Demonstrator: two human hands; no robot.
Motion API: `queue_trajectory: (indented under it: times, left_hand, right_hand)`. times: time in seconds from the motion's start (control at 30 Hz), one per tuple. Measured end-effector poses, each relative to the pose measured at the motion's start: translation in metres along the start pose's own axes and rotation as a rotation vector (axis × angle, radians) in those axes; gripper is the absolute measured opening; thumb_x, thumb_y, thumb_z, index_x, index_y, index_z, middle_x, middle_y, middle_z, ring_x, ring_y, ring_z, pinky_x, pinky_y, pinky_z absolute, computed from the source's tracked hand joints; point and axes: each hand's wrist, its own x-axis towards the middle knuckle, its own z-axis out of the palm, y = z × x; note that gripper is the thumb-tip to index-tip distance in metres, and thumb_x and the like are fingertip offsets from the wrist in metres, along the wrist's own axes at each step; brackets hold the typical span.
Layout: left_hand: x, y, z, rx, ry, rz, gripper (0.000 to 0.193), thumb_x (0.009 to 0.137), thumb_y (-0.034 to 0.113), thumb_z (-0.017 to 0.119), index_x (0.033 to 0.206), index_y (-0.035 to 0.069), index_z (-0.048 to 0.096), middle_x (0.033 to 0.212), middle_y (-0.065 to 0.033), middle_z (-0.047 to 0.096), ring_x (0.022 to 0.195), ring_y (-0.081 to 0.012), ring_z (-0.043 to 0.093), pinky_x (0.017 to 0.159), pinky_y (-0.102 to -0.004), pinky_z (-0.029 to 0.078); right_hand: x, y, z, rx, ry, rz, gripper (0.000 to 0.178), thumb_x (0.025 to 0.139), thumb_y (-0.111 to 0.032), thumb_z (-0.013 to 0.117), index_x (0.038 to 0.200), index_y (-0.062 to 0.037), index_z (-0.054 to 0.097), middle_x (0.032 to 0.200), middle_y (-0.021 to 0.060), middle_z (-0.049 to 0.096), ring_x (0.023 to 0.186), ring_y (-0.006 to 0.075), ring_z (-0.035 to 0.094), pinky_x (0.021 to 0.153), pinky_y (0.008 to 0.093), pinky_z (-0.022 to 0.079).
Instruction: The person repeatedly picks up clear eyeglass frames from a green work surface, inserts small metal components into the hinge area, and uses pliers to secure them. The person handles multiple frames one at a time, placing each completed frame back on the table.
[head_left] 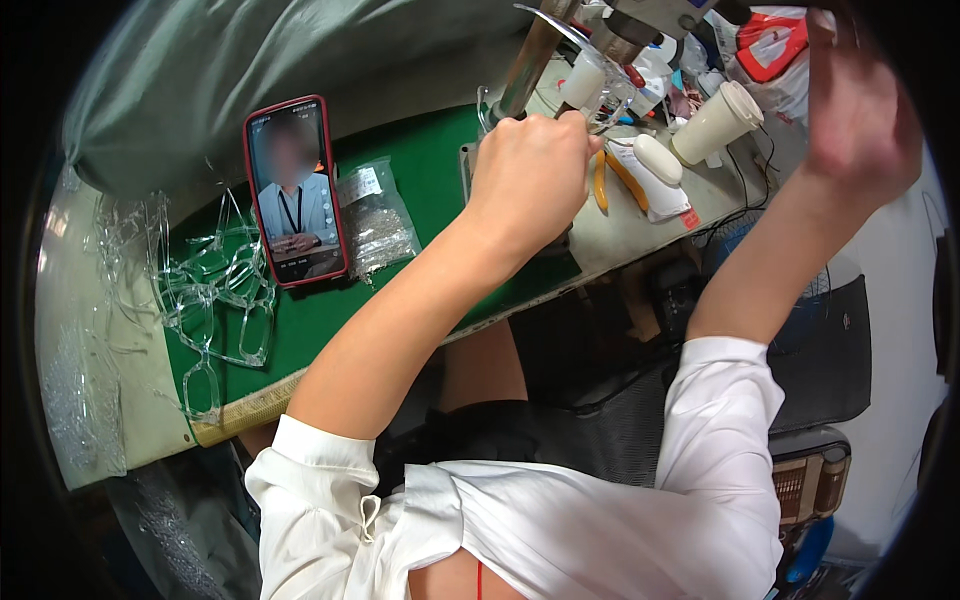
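My left hand [530, 175] is closed in a fist under the metal column and head of a bench press [625, 35]. A clear plastic eyeglass frame [612, 100] shows just beyond its knuckles, apparently gripped in the fingers, which are mostly hidden. My right hand [862, 115] is raised at the far right, smeared by motion, so its fingers and anything in them cannot be made out. Left of the phone, several clear eyeglass frames [215, 290] lie in a tangled heap on the green mat [300, 325].
A phone in a red case [296, 190] leans upright beside a clear bag of small metal parts [378, 215]. Beyond my left hand are yellow-handled pliers [602, 182], a white oval case [657, 160] and a lidded cream cup [718, 122]. Grey-green cloth [230, 80] covers the back.
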Motion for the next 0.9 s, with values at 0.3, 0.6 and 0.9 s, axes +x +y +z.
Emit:
queue_trajectory:
  times: [0.3, 0.6, 0.9]
  left_hand:
    - [0.008, 0.004, 0.000, 0.027, -0.004, 0.013, 0.025, 0.086, 0.016, 0.060, 0.068, -0.001, 0.058, 0.062, -0.0195, 0.061, 0.061, -0.0368, 0.062, 0.055, -0.0430, 0.050]
    - [-0.107, -0.021, -0.137, -0.498, -0.223, -0.200, 0.021, 0.086, 0.010, 0.057, 0.100, -0.003, 0.066, 0.087, -0.0147, 0.068, 0.078, -0.0229, 0.066, 0.071, -0.0313, 0.050]
    - [-0.365, -0.030, -0.453, -0.277, 0.499, -0.822, 0.028, 0.095, 0.032, 0.054, 0.100, 0.004, 0.053, 0.083, -0.0050, 0.053, 0.073, -0.0123, 0.047, 0.066, -0.0260, 0.039]
  right_hand:
    - [-0.016, -0.003, 0.009, 0.025, 0.011, -0.068, 0.023, 0.088, -0.008, 0.044, 0.101, 0.0057, 0.057, 0.102, 0.0204, 0.060, 0.101, 0.0316, 0.056, 0.081, 0.0403, 0.042]
    - [-0.167, 0.047, 0.024, -0.355, 0.122, 0.197, 0.037, 0.084, 0.004, 0.056, 0.120, 0.0027, 0.046, 0.117, 0.0107, 0.050, 0.109, 0.0173, 0.048, 0.092, 0.0295, 0.039]
    - [-0.250, 0.060, 0.037, -0.453, -0.031, 0.493, 0.026, 0.089, 0.002, 0.053, 0.114, -0.0011, 0.050, 0.113, 0.0054, 0.050, 0.100, 0.0130, 0.048, 0.087, 0.0261, 0.039]
